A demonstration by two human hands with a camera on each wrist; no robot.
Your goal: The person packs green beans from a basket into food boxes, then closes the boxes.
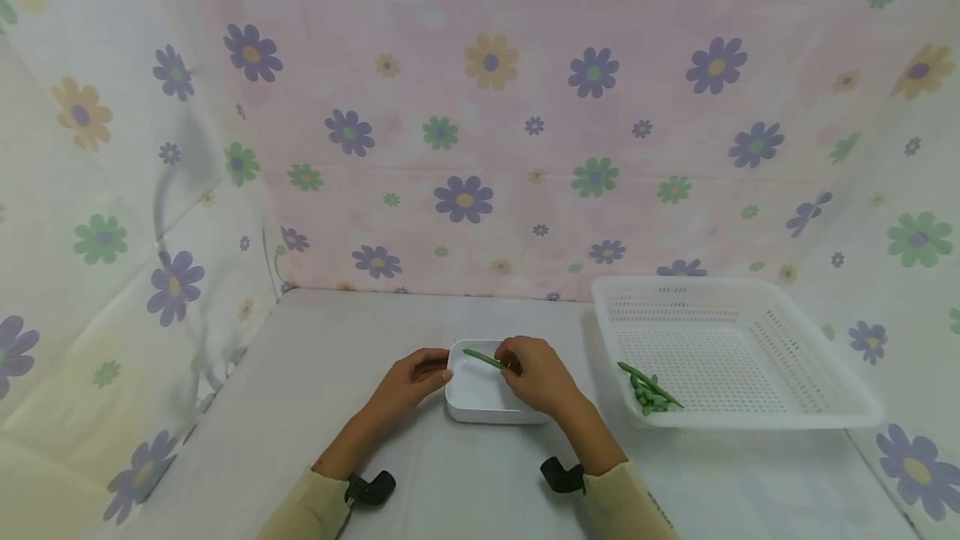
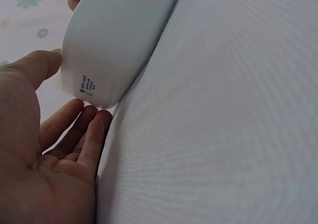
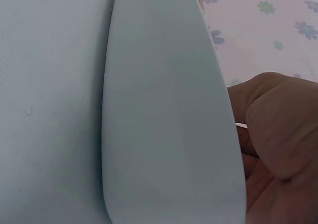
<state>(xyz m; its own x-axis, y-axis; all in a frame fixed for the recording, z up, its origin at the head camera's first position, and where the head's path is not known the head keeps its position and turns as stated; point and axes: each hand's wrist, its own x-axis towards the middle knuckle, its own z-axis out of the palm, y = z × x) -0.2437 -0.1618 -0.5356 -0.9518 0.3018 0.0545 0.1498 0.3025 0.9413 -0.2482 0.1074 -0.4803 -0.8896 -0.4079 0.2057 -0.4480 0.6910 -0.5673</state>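
Note:
A small white container (image 1: 480,394) with rounded corners stands on the table. My left hand (image 1: 415,379) steadies its left side; in the left wrist view the thumb (image 2: 47,67) meets the rim and the curled fingers (image 2: 92,132) meet the printed corner. Over the container, my right hand (image 1: 534,369) pinches a green bean (image 1: 482,358) near one end, and the bean's free end points left. In the right wrist view the container's outer wall (image 3: 169,110) hides the bean and the fingertips.
To the right stands a large white perforated basket (image 1: 825,340). A small heap of green beans and short green pieces (image 1: 651,394) lies in its near left corner. A flowered curtain (image 1: 525,148) closes off the back and sides of the table (image 1: 322,357).

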